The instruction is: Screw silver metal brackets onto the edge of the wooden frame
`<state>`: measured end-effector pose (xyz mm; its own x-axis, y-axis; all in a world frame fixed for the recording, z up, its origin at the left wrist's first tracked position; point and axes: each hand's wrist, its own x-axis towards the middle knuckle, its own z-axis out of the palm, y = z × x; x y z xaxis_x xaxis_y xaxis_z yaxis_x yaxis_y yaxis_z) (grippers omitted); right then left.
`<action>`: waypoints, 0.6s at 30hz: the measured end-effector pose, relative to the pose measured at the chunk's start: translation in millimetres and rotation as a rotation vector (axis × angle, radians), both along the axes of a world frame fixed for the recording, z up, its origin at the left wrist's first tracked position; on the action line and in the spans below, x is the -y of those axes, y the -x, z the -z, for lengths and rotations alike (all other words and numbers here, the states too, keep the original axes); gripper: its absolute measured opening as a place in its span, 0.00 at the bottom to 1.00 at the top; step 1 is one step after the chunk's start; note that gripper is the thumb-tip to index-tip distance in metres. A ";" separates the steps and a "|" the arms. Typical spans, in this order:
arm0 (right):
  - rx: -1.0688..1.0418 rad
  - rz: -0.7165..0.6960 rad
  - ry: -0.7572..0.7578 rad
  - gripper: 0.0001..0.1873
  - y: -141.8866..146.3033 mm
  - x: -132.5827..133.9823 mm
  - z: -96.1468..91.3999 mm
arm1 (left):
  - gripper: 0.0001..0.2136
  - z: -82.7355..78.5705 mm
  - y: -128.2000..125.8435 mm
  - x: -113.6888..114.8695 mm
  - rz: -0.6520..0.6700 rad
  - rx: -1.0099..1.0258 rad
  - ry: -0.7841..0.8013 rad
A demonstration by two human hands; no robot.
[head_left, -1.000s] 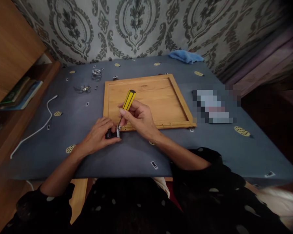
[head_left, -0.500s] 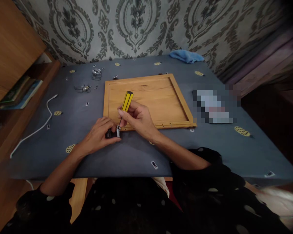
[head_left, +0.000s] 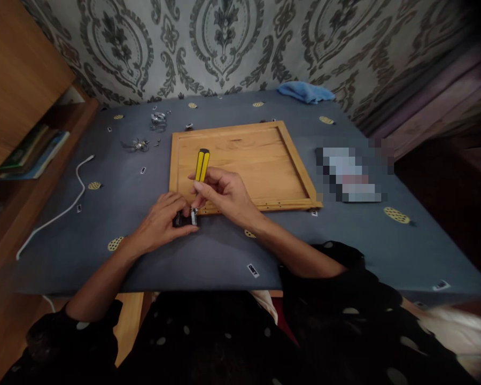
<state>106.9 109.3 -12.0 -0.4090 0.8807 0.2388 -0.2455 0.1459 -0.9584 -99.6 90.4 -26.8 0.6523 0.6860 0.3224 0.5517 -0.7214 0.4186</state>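
My right hand (head_left: 226, 195) is closed round a screwdriver (head_left: 202, 164) with a yellow and black handle, held nearly upright. Its tip is down by a small dark and silver metal part (head_left: 193, 216) at the near left corner of a wooden panel (head_left: 240, 158). My left hand (head_left: 162, 222) grips that part between thumb and fingers, which hide much of it. The panel has a raised frame and small dark holes along its near edge. Whether the tip touches a screw is too small to tell.
Small metal pieces lie in two groups (head_left: 137, 145) at the back left. A white cable (head_left: 82, 184) runs along the left side beside a wooden shelf with books (head_left: 44, 155). A blue cloth (head_left: 307, 92) is at the back, and a pixelated object (head_left: 350, 174) lies right.
The screwdriver handle has tipped left to a more upright angle, and my right fingers have shifted on it. My left hand and the panel stay in place.
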 end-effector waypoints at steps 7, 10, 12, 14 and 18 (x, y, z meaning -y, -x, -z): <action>-0.047 0.000 -0.031 0.24 3.6 -0.1 1.8 | 0.19 -0.2 0.3 0.0 -0.008 -0.006 0.006; -0.056 0.009 -0.022 0.25 4.6 0.0 4.4 | 0.20 0.4 0.8 0.0 -0.006 -0.006 0.006; -0.060 0.016 -0.016 0.24 4.5 0.1 4.9 | 0.20 1.6 1.3 -0.3 -0.005 -0.003 0.001; -0.054 0.015 -0.011 0.24 3.6 0.3 3.7 | 0.20 3.0 1.5 -0.6 -0.002 0.003 -0.006; -0.020 -0.004 -0.014 0.23 1.3 0.1 -0.1 | 0.20 4.5 0.6 -1.1 0.008 0.014 -0.020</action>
